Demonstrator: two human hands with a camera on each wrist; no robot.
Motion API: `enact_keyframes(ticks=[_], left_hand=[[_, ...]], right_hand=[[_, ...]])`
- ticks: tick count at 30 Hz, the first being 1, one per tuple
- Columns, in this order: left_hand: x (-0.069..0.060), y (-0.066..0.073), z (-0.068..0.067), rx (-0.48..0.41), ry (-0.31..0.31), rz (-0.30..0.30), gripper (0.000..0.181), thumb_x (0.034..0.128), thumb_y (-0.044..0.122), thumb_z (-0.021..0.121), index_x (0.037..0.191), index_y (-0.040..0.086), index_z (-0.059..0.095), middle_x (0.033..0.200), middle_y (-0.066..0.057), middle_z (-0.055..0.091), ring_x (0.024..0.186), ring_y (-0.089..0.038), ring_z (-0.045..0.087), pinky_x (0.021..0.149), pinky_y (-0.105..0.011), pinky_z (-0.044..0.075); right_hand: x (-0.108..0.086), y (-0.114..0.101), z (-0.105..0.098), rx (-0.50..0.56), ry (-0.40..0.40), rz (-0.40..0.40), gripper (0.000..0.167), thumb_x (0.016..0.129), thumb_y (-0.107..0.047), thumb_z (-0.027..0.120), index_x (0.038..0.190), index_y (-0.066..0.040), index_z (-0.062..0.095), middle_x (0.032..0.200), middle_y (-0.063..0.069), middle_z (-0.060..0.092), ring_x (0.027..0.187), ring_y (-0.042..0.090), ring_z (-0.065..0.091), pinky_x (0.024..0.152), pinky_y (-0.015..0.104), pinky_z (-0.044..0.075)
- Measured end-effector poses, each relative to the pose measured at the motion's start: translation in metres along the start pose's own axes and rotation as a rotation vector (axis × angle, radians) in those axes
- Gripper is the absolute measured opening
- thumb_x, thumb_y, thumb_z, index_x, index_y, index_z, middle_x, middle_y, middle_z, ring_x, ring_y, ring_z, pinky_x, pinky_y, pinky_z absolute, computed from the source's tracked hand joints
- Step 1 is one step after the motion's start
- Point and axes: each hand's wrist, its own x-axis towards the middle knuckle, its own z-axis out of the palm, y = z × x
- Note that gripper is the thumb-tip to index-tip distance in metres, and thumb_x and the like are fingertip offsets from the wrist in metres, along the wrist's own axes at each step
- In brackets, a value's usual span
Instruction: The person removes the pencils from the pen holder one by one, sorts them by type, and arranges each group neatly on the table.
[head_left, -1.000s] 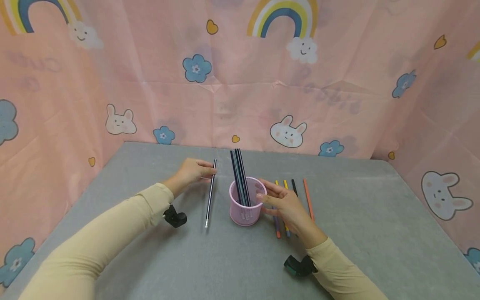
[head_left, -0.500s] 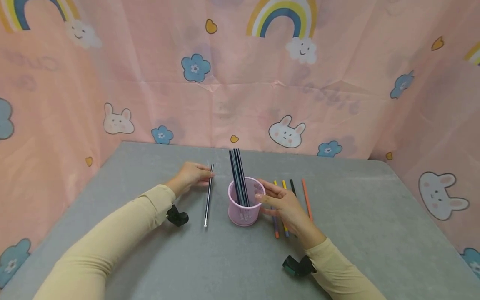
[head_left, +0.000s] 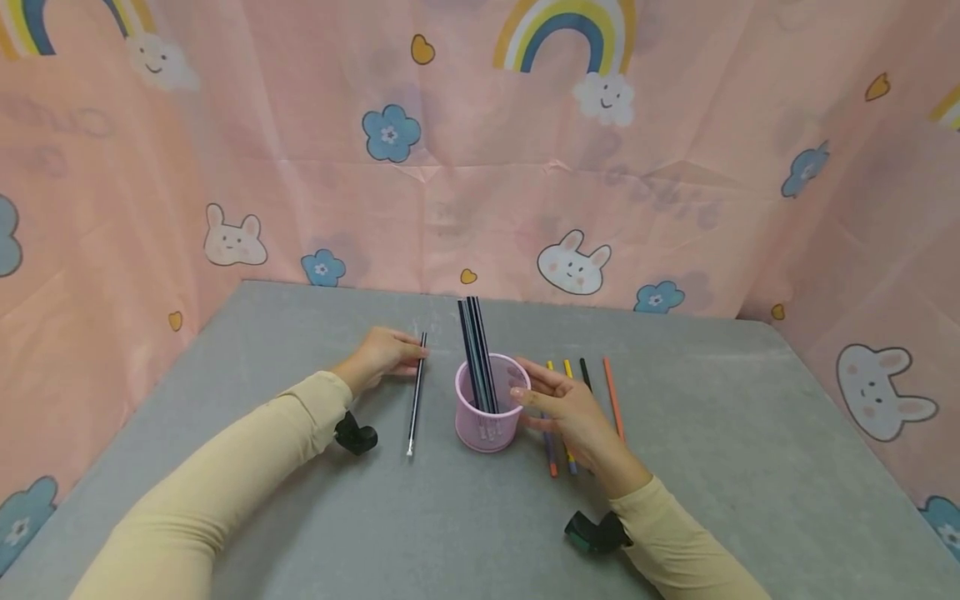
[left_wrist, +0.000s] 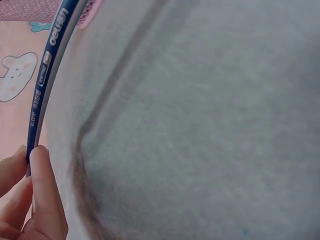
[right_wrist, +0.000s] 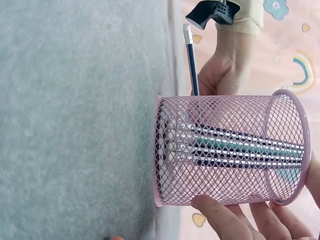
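My left hand point(head_left: 381, 357) pinches a dark blue pencil point(head_left: 417, 400) near its far end, between thumb and fingertips. The pencil's white eraser end points toward me; in the left wrist view, pale lettering runs along the pencil point(left_wrist: 42, 80). My right hand point(head_left: 581, 417) holds a pink mesh pen cup point(head_left: 474, 432) from its right side, thumb at the rim and fingers around the wall. Several dark striped pencils point(head_left: 477, 354) lean left inside the cup, eraser ends down, as the right wrist view shows through the mesh point(right_wrist: 230, 192). The cup stands upright on the grey table.
Beside and partly behind my right hand lie several coloured sticks, perhaps pens: an orange one point(head_left: 613, 400), a black one point(head_left: 586, 373) and yellow ones point(head_left: 567, 371) with other colours at their near ends. A pink patterned cloth point(head_left: 450, 208) hangs behind the grey table point(head_left: 750, 467).
My left hand has come slightly down and toward me with the pencil, its far end now lower in view. The right hand and the pen cup have stayed in place.
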Motion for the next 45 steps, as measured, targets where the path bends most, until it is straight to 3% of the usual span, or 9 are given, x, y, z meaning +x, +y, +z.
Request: enact_keyframes(ticks=[12, 25, 36, 45], left_hand=[[0.003, -0.012, 0.006, 0.018, 0.012, -0.023, 0.032, 0.0905, 0.006, 0.071, 0.12, -0.005, 0.067, 0.099, -0.011, 0.07, 0.071, -0.008, 0.064, 0.066, -0.019, 0.062], [0.002, -0.011, 0.01, 0.057, 0.047, 0.01, 0.028, 0.089, 0.004, 0.072, 0.115, -0.006, 0.07, 0.101, -0.014, 0.071, 0.074, -0.01, 0.064, 0.064, -0.02, 0.062], [0.003, -0.01, 0.015, 0.27, 0.109, 0.088, 0.029, 0.0893, 0.008, 0.073, 0.115, -0.004, 0.071, 0.101, -0.018, 0.073, 0.071, -0.011, 0.065, 0.062, -0.021, 0.062], [0.002, -0.008, 0.018, 0.36, 0.137, 0.122, 0.027, 0.0892, 0.007, 0.072, 0.113, -0.006, 0.072, 0.101, -0.02, 0.075, 0.058, -0.006, 0.062, 0.056, -0.019, 0.06]], right_hand=[[-0.002, 0.002, 0.001, 0.014, 0.005, 0.007, 0.059, 0.095, -0.016, 0.067, 0.15, -0.012, 0.045, 0.153, 0.013, 0.047, 0.14, 0.03, 0.046, 0.104, 0.052, 0.052], [-0.001, 0.0, 0.002, 0.015, 0.016, 0.003, 0.058, 0.095, -0.015, 0.067, 0.149, -0.011, 0.046, 0.152, 0.013, 0.048, 0.138, 0.029, 0.048, 0.103, 0.052, 0.052], [-0.001, 0.0, 0.001, 0.007, 0.009, -0.004, 0.058, 0.095, -0.015, 0.066, 0.15, -0.011, 0.045, 0.152, 0.014, 0.048, 0.138, 0.028, 0.049, 0.103, 0.051, 0.053], [0.0, 0.001, 0.0, 0.009, 0.004, -0.004, 0.059, 0.095, -0.017, 0.067, 0.149, -0.012, 0.046, 0.153, 0.013, 0.048, 0.139, 0.029, 0.047, 0.103, 0.05, 0.054]])
